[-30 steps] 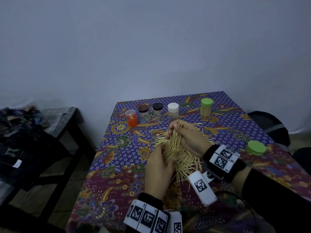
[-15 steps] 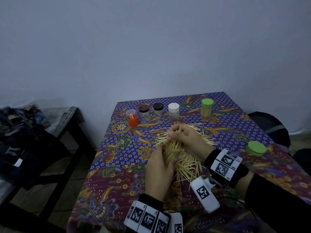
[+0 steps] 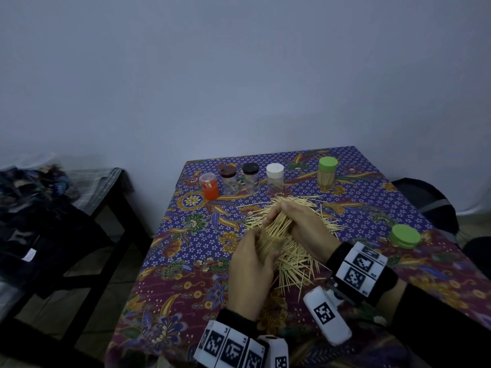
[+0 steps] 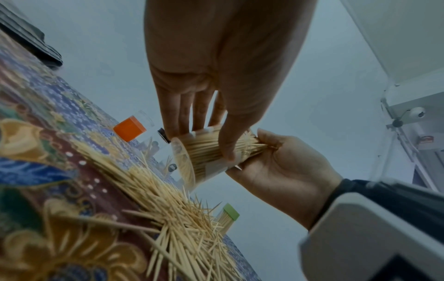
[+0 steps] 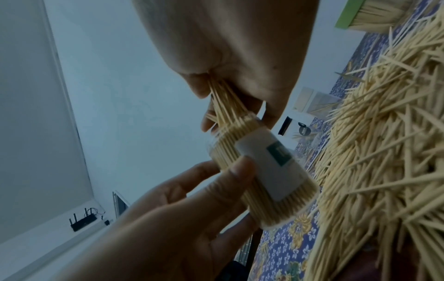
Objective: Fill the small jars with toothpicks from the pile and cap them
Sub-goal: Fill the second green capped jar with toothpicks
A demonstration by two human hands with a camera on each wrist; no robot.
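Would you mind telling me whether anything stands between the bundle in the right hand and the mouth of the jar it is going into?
Nothing visible does. The right hand pinches the toothpick bundle, whose lower ends already sit in the open mouth of the jar gripped by the left hand. The jar is packed nearly full, which may resist them.

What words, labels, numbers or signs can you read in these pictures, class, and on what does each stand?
No text can be read.
Jar held by the left hand: white label with a dark green patch, print too blurred.
Black-capped jar: round dark sticker, illegible.
Wrist bands: square black-and-white coded markers; the tiny digits beside them are too small.
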